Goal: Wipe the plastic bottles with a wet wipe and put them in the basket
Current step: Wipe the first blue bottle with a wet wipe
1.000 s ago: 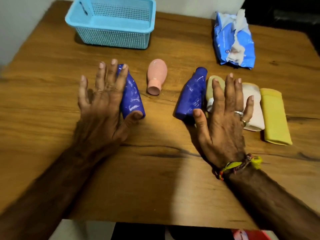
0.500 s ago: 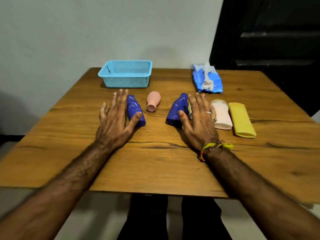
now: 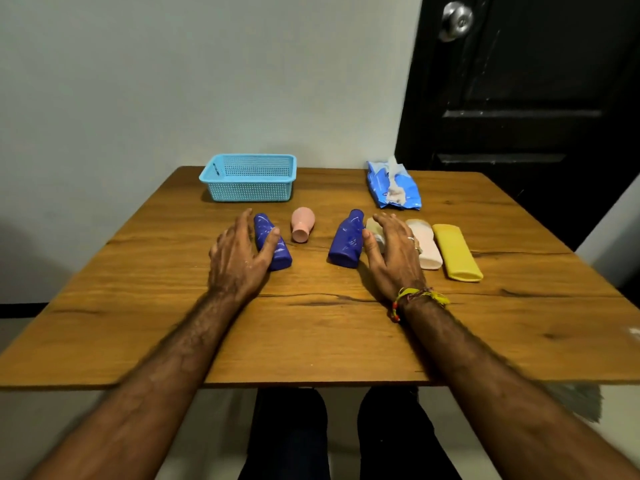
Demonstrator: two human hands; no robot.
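Left hand [image 3: 239, 258] rests flat, fingers straight, thumb against left blue bottle [image 3: 272, 242]. Right hand [image 3: 393, 249] lies flat over a pale bottle [image 3: 373, 226], gripping nothing. Six bottles lie on table [image 3: 311, 334]; basket [image 3: 249, 177] and wipes pack [image 3: 393, 185] behind.

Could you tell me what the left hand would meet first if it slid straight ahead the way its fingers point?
Probably the basket: the left hand points away toward it, with bare table between. Depth is unclear.
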